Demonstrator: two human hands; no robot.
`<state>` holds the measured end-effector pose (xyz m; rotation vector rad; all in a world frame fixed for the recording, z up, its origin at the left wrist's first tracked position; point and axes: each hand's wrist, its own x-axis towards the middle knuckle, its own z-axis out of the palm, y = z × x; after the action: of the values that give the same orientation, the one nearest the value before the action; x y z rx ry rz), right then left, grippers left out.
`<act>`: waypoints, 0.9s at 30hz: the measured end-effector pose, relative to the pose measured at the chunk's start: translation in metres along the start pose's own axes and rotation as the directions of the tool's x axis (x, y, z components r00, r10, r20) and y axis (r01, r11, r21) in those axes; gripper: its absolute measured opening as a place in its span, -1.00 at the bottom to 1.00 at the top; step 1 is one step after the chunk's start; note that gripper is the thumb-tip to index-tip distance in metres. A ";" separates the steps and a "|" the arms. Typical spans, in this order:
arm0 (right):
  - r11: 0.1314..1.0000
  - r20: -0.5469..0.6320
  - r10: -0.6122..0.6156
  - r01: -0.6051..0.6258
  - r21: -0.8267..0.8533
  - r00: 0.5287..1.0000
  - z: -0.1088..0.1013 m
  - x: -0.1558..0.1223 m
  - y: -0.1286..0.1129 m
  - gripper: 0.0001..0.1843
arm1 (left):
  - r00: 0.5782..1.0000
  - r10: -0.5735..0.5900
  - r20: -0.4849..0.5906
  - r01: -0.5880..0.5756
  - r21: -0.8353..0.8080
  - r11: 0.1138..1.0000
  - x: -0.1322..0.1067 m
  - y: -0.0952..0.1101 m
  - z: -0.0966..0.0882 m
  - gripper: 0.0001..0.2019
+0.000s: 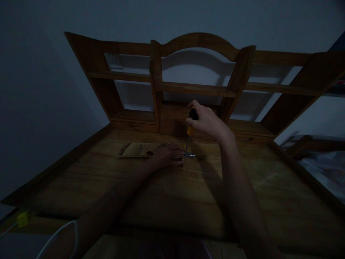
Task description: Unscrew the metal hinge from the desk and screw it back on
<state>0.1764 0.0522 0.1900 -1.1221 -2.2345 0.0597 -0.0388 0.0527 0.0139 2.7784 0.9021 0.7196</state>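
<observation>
My right hand [206, 120] is closed around the yellow and black handle of a screwdriver [190, 130]. Its shaft points down, tilted slightly, and the tip meets a small shiny metal fitting [189, 155], perhaps a hinge. That fitting lies at the edge of a small wooden piece [193, 164]. Palm down, my left hand [167, 155] rests on a narrow wooden strip [137, 148] with a rough, worn left end. The left fingers stretch toward the fitting; dim light hides exactly what their tips touch.
A wooden desk [161, 194] carries the work. Along its back rises a wooden shelf unit [194, 89] with an arched top, against the wall. A wall socket [115, 61] shows behind the left shelf. A yellow object [23, 218] with a pale cord is at lower left.
</observation>
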 end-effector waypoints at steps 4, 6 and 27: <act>0.999 0.008 -0.038 0.038 0.010 0.999 -0.002 0.000 0.001 -0.69 | 1.000 -0.006 -0.007 0.005 -0.004 1.000 0.000 0.001 0.000 -0.62; 0.998 -0.001 -0.061 0.061 -0.003 0.998 -0.002 0.000 0.003 -0.73 | 1.000 -0.006 -0.018 0.006 0.004 1.000 0.000 0.002 0.000 -0.62; 0.997 -0.016 -0.061 0.061 -0.040 0.998 -0.001 0.001 0.004 -0.67 | 0.998 0.038 -0.040 -0.038 -0.002 0.999 0.000 0.001 0.002 -0.64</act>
<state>0.1794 0.0550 0.1902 -1.0707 -2.2620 -0.0200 -0.0373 0.0524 0.0126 2.7960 0.8563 0.7840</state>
